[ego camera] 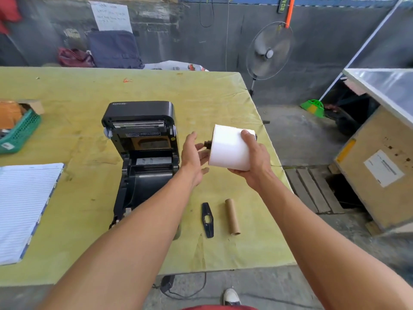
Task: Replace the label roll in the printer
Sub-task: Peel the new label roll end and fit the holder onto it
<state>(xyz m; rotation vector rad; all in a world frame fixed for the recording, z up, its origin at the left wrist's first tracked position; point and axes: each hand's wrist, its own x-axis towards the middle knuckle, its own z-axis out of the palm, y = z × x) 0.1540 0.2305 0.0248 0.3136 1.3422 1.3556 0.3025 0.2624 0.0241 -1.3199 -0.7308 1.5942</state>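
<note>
White label roll [230, 148] held above the table's right part, at about 3 o'clock from the open printer [143, 162], clasped from its right end by the right hand [251, 159], thumb over the top, fingers underneath. Black spindle stub [207, 144] poking out of the roll's left end, touching the fingers of the left hand [193, 157], which is spread loosely, gripping nothing that can be made out. Printer lid tilted up and back, bay bare and facing the viewer, left forearm crossing its front right corner. At 6 o'clock below the roll, flat on the table: black plastic guide piece [207, 220] and empty cardboard core [232, 217], just beside each other, apart. Free surface between printer and right edge; roll near that edge, floor beyond. Yellow-green table cover [78, 90], creased and stained. At 9 o'clock, lined notebook [24, 209] and green basket [20, 133] well apart from the printer. At 1 o'clock, standing fan [269, 51] before a grey wall; wooden crate [380, 166] at 3 o'clock.
</note>
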